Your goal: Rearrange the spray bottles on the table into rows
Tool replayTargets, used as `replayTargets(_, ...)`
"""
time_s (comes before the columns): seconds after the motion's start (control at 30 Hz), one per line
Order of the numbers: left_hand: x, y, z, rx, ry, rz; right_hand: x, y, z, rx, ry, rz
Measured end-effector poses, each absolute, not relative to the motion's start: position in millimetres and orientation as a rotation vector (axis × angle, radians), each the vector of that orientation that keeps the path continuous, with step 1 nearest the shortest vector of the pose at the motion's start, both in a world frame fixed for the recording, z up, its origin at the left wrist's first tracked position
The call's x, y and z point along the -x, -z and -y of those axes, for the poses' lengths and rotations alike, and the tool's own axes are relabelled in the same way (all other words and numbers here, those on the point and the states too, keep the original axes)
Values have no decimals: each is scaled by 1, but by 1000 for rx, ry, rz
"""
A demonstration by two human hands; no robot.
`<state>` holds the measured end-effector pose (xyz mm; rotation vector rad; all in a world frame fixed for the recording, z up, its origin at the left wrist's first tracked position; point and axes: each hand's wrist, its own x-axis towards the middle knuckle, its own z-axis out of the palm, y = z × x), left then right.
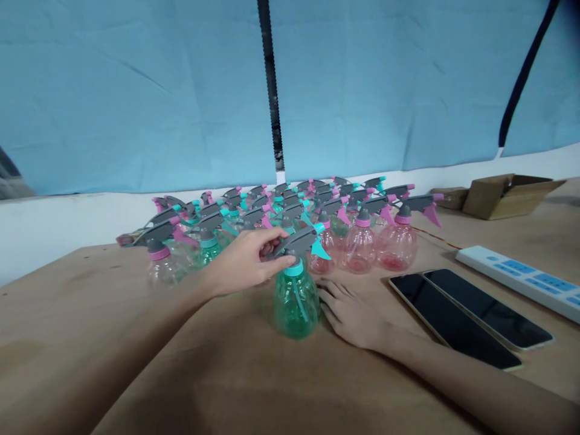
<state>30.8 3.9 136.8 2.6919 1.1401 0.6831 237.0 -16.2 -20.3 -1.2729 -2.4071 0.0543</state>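
A green see-through spray bottle (295, 311) with a grey and turquoise trigger head stands upright on the table in front of me. My left hand (254, 257) is closed on its grey spray head from the left, thumb low by the collar and fingers behind. To the right of the bottle, my right hand (348, 311) lies low with its fingers stretched out towards the bottle's side; whether the fingertips touch it I cannot tell. Just behind stand several more spray bottles in rows, among them a pink one (360, 248) and another green one (209, 249).
Two dark phones (453, 320) lie side by side at the right. Past them is a white and blue power strip (521, 275) with a thin cord. An opened cardboard box (507, 196) sits at the back right. A blue sheet (181, 90) hangs behind the table.
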Motion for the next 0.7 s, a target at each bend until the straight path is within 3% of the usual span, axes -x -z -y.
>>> replayTargets(0.27,-36,-76,-33,-1988,-750,-697,-236,23,16,1306,-41,2394)
replayTargets(0.7,-76,-83,-22,-1432,-1069,-694,-239,22,13,1310,-105,2470)
